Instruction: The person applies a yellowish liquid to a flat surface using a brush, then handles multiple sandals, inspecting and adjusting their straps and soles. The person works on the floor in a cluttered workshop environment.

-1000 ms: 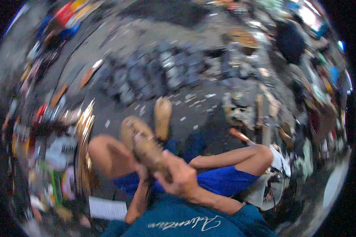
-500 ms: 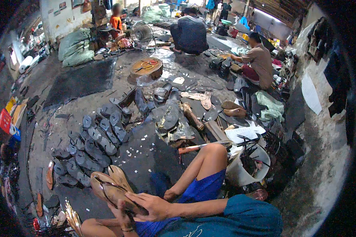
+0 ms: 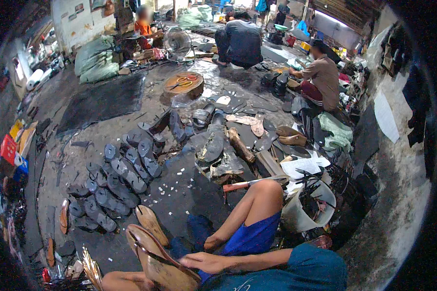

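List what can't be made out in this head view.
All in the head view:
Left hand: out of sight, behind the brown sandal or below the lower edge; can't tell which.
Right hand: its back hides the palm, so its grip is unclear.
White bucket: black strips hide its bottom.
Teal shirt: cut off by the lower edge.

Right hand (image 3: 206, 263) touching brown sandal (image 3: 169, 272); tan foot form (image 3: 151, 226) beyond.

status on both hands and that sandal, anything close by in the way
Right hand touching brown sandal; left hand out of sight. Sandal strap-side up. Foot-shaped form close beyond it.
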Demonstrator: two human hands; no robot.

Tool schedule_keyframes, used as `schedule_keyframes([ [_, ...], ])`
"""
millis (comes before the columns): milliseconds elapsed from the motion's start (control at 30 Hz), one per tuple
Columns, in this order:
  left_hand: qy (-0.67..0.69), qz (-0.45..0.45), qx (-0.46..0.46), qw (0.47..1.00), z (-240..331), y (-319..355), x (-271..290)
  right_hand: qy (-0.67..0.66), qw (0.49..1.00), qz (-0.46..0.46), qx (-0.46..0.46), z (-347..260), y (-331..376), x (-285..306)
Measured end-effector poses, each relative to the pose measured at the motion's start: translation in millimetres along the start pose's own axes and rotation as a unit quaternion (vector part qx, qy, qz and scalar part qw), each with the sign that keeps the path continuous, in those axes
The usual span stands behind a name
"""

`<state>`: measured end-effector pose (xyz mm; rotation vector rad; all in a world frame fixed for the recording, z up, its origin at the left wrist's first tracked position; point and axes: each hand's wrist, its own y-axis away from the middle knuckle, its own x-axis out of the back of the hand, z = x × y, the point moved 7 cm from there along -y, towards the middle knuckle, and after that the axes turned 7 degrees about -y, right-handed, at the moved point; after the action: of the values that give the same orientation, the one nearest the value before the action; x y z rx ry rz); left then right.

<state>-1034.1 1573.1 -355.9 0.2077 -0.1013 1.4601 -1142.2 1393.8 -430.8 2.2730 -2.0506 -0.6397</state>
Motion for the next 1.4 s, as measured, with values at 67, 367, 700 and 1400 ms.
schedule_keyframes([
  [67,-0.052,0.024,-0.013,0.998,7.7,0.1,13.7,-0.071,0.990,-0.001,-0.118,-1.3,5.8,-10.0],
  [367,-0.162,0.016,-0.061,0.985,25.8,25.2,-12.6,-0.276,0.955,-0.070,-0.081,50.7,40.1,-31.8],
  [700,-0.189,-0.007,-0.200,0.961,59.9,48.5,-48.3,-0.269,0.963,-0.019,0.025,-4.7,-9.7,-5.7],
  [1400,0.103,-0.327,0.288,0.894,-82.9,109.8,-75.4,-0.554,0.824,0.093,-0.071,-48.6,65.5,-2.9],
])
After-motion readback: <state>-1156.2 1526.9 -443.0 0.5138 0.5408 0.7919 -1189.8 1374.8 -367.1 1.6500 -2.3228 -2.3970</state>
